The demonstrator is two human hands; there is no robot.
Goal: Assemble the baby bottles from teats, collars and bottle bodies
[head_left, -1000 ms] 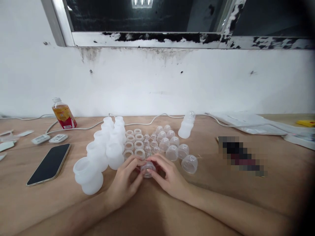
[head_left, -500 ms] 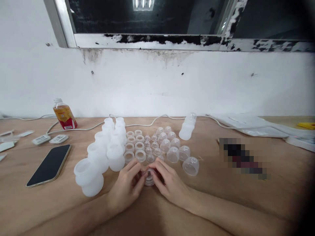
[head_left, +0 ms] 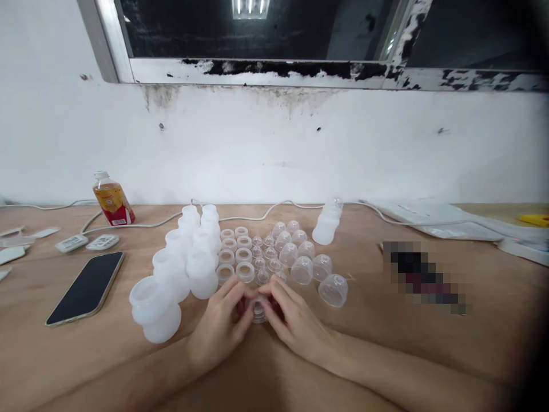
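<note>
My left hand [head_left: 223,320] and my right hand [head_left: 294,317] meet at the front middle of the table. Between their fingertips they pinch a clear bottle nipple [head_left: 258,313] from both sides. My fingers cover much of it, so I cannot tell whether a ring is around it. Just beyond my hands lie several more clear nipples [head_left: 273,264] and, to their left, rows of translucent collar rings [head_left: 245,271]. Several milky baby bottles [head_left: 201,274] stand left of the rings. Clear dome caps [head_left: 301,270] lie to the right of the nipples.
A capped bottle [head_left: 325,224] stands at the back right. On the left are a phone [head_left: 86,289], a drink bottle [head_left: 113,198] and small white boxes [head_left: 103,242]. A white cable [head_left: 266,214] runs along the wall; plastic bags [head_left: 433,218] lie far right.
My fingers have shifted very slightly around the nipple, which sits a touch further left. Everything else on the table stays where it was.
</note>
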